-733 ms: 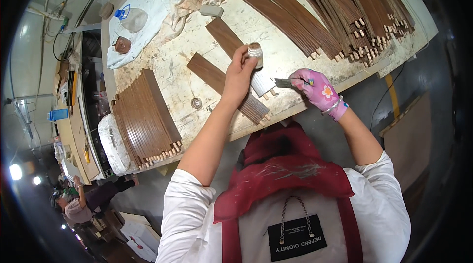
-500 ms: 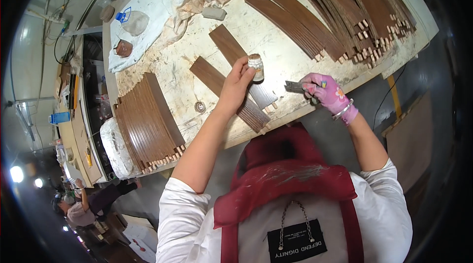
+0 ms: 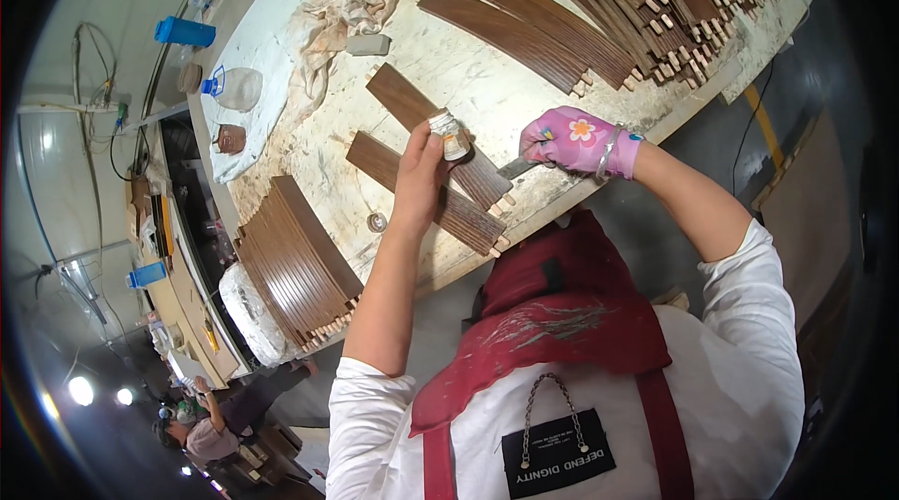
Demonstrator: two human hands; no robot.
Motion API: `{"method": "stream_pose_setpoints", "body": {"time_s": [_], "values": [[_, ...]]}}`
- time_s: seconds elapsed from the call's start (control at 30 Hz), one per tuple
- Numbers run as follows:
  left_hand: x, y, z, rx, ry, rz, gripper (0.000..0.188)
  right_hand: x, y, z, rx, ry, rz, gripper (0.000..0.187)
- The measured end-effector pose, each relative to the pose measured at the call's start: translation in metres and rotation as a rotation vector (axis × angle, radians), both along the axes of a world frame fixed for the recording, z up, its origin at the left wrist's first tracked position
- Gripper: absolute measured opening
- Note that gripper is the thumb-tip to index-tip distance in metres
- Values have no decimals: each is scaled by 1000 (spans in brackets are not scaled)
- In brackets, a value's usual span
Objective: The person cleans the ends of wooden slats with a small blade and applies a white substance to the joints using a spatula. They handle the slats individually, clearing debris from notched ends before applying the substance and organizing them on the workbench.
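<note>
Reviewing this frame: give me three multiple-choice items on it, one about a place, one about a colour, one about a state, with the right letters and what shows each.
1. Where does the crumpled cloth lie on the workbench?
A. At its far side, beyond the two loose slats
B. Under the right hand
C. On the stacked slats at the person's left

2. What colour is the glove on the right hand?
A. Blue
B. Pink with a flower print
C. Plain white

3. How is the small jar held?
A. It stands alone on the bench
B. It is gripped in the bare left hand, raised above the dark wooden slats
C. It lies tipped over in the cloth

Answers: 1 A, the cloth sits near the bench's far edge. 2 B, the glove is pink with a flower on its back. 3 B, the left fingers close round the jar.
</note>
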State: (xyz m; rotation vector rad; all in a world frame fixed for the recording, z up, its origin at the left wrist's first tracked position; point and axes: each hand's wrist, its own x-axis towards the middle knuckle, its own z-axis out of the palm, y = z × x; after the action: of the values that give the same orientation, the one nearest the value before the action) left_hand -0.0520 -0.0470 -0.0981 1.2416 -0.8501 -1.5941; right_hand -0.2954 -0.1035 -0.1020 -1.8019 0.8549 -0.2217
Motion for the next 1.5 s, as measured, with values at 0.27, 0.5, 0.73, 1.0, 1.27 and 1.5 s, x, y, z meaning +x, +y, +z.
{"method": "stream_pose_setpoints", "body": {"time_s": [0.27,0.5,0.73,1.0,1.27,1.5], "values": [[6,0,-5,-36,10,-18,43,-9,3,-5,-9,0,-77,19],[11,-2,-3,46,45,29,41,-3,7,7,-13,93,-32,15],[15,-3,-2,69,58,64,40,-19,9,-9,72,-247,-192,16],[13,-3,-4,52,87,59,40,-5,6,2,47,16,-105,14],[10,-3,-3,24,51,17,44,-8,10,9,-152,145,-90,20],[13,8,1,-54,123,60,41,-18,37,15,327,-173,-218,26]]}}
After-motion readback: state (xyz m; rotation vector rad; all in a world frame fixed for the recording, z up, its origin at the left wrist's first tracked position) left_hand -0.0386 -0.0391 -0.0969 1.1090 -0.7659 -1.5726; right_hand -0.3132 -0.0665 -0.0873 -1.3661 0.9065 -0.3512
